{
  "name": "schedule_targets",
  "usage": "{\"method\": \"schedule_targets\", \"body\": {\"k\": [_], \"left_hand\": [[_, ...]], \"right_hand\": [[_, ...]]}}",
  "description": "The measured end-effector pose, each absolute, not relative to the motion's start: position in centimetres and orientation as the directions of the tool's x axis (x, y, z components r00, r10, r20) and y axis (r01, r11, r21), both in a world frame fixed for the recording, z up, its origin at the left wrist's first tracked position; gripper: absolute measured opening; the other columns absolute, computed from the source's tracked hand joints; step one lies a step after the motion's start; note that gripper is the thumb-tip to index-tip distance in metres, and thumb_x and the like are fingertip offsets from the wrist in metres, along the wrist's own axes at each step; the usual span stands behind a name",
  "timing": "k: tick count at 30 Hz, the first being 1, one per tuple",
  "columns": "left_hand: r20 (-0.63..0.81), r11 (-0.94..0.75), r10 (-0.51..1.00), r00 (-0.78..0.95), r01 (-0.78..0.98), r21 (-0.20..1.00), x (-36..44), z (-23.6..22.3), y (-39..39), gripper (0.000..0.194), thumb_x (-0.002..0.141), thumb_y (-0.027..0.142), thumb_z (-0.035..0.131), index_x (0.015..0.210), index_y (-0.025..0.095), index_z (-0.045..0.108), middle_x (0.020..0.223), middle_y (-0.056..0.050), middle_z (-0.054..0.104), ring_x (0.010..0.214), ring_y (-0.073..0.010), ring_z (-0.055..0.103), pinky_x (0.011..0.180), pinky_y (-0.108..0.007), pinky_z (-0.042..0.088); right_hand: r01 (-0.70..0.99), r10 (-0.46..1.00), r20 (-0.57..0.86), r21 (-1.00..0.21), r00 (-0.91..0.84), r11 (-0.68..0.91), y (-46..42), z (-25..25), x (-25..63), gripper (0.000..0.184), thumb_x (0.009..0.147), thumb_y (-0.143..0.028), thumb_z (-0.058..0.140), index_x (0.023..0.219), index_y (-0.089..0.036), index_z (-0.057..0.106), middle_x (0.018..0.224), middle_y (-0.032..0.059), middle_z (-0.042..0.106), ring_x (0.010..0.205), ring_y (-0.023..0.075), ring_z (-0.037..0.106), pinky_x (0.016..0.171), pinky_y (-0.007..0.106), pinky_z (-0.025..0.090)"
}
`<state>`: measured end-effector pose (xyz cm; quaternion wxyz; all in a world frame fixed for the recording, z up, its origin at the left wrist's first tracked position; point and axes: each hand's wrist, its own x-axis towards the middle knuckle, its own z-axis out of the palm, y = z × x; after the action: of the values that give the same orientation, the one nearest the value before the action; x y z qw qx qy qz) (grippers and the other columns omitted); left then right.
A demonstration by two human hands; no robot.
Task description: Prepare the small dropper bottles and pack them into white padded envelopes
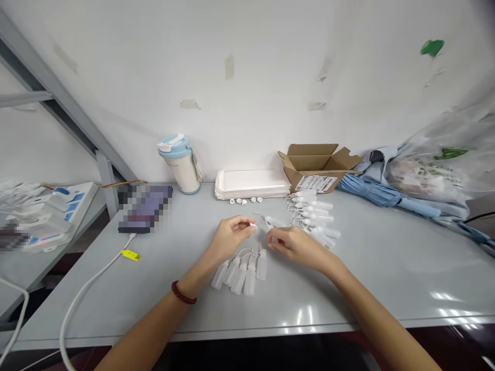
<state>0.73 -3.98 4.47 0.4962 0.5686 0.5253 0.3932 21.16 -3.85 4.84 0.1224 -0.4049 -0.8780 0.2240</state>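
Note:
My left hand is closed, with a small white cap pinched between thumb and fingertips. To its right, my right hand has its fingers curled together; what they grip is hidden. Just behind those fingers lies a small translucent squeeze bottle, its thin nozzle pointing left. Below the right fingertips is another squeeze bottle, whose thin bent tube reaches up close to them. Nearer to me, several matching bottles lie fanned out on the table. A further cluster of bottles lies beyond my right hand.
Loose white caps lie before a stack of white trays. An open cardboard box, a blue-lidded tumbler and a blue umbrella stand or lie along the wall. A phone with a white cable is at left.

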Motion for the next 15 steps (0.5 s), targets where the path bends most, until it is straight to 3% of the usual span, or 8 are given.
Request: {"method": "schedule_targets", "body": {"k": [6,15], "left_hand": [[-0.136,0.131,0.983,0.119,0.055,0.990,0.4,4.5,-4.2,0.028,0.072,0.033,0.066,0.094,0.015,0.068,0.083,-0.005,0.067,0.075,-0.0154,0.060,0.076,-0.029,0.047],[-0.200,0.237,0.964,0.175,-0.219,0.946,0.8,4.0,-4.5,0.023,0.071,0.030,0.068,0.088,0.014,0.069,0.075,-0.002,0.062,0.071,-0.0124,0.056,0.076,-0.028,0.045]], "right_hand": [[0.549,0.741,0.137,-0.587,-0.657,0.595,-4.7,5.4,20.3,0.015,0.088,-0.017,0.041,0.094,-0.021,0.054,0.086,0.0035,0.059,0.069,0.0142,0.054,0.065,0.026,0.040],[0.355,0.734,0.132,-0.810,-0.666,0.468,-5.5,5.4,19.4,0.015,0.080,-0.007,0.041,0.082,-0.020,0.048,0.078,-0.0010,0.054,0.069,0.0115,0.051,0.067,0.023,0.042]]}}
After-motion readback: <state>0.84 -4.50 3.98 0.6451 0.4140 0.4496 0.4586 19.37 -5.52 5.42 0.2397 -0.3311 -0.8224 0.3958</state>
